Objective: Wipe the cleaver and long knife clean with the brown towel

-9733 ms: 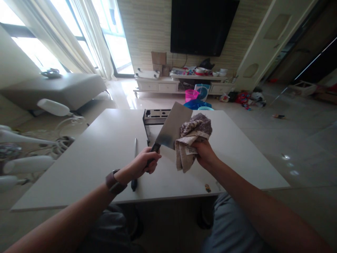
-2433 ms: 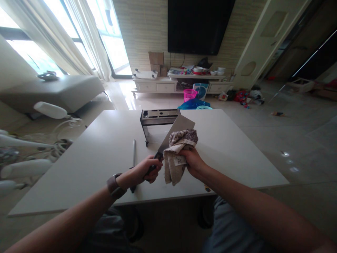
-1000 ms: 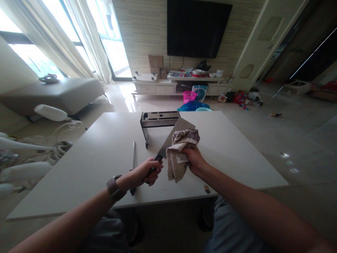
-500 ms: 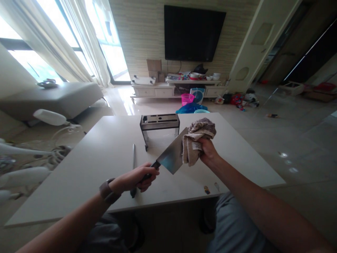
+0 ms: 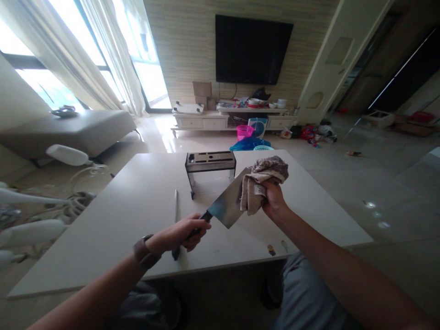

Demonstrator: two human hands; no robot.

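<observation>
My left hand (image 5: 189, 233) is wrapped round the black handle of a cleaver (image 5: 227, 206), its broad blade angled up to the right above the table. In my right hand (image 5: 275, 199) is a bunched brown-and-white cloth (image 5: 256, 188), which covers the far end of the blade. Behind the blade stands a knife block (image 5: 210, 159) with a slotted top and clear sides. A slim, dark-handled sharpening steel or knife (image 5: 176, 208) lies on the table, its lower part passing behind my left hand.
The white table (image 5: 113, 238) spans the space before me. Two small items lie near its front edge, one a colourful figure-shaped piece (image 5: 271, 250). White chairs (image 5: 34, 231) stand at the left. Beyond the table are a pink basket (image 5: 244, 132) and a blue bag (image 5: 250, 143).
Both hands have shifted slightly to the right, carrying the cleaver and the cloth with them. The cloth still covers the blade's far end. The camera view has tilted a little.
</observation>
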